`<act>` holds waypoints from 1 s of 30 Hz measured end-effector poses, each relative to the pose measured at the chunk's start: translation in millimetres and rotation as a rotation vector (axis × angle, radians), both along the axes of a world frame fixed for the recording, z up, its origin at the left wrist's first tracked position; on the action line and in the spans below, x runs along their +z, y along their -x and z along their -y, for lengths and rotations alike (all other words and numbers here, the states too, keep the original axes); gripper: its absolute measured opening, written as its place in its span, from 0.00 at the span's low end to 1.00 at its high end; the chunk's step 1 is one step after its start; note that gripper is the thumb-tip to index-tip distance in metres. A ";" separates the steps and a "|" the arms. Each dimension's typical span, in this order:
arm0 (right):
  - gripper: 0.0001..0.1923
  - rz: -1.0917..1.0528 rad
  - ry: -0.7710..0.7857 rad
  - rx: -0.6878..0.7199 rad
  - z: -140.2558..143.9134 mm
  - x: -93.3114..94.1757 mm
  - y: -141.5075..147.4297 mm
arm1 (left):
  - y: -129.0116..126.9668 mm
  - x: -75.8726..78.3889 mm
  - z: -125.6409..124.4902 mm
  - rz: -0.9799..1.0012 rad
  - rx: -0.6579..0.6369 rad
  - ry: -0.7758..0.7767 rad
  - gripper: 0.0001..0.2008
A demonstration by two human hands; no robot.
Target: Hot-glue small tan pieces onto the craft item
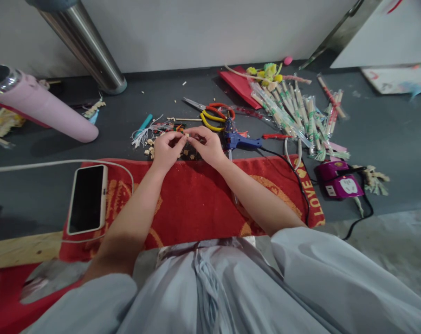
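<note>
My left hand (165,149) and my right hand (206,144) meet above the far edge of a red mat (196,199). Their fingertips pinch a small pale wooden piece (185,135) between them. Several little wood bits (149,150) lie on the dark floor just under and left of the hands. A blue glue gun (238,139) rests right beside my right hand. Yellow-and-orange-handled scissors (212,116) lie just beyond the hands.
A phone (87,198) with a white cable lies on the mat's left end. Wrapped chopsticks (297,116) are piled at the right, by a purple power strip (339,181) and black cord. A pink roll (46,111) and a metal post (88,51) stand at left.
</note>
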State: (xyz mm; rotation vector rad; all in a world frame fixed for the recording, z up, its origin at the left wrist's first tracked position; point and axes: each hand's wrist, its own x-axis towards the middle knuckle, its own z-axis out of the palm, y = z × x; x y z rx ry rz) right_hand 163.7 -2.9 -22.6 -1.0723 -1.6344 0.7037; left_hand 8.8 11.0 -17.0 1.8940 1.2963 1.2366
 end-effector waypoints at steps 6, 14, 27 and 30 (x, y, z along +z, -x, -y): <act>0.07 0.045 -0.010 -0.023 -0.3 -1.3 -0.6 | 0.3 -1.3 -0.3 -0.007 -0.016 0.003 0.13; 0.08 0.062 -0.003 -0.024 0.5 -0.3 -0.8 | 1.2 -5.4 -2.0 -0.034 -0.017 -0.003 0.11; 0.07 0.033 -0.013 -0.015 1.3 -1.5 1.1 | -0.2 -2.1 -1.3 -0.006 -0.040 0.038 0.10; 0.07 0.030 -0.014 -0.013 1.4 -1.4 1.1 | -0.3 -1.6 -0.9 0.006 -0.052 0.043 0.10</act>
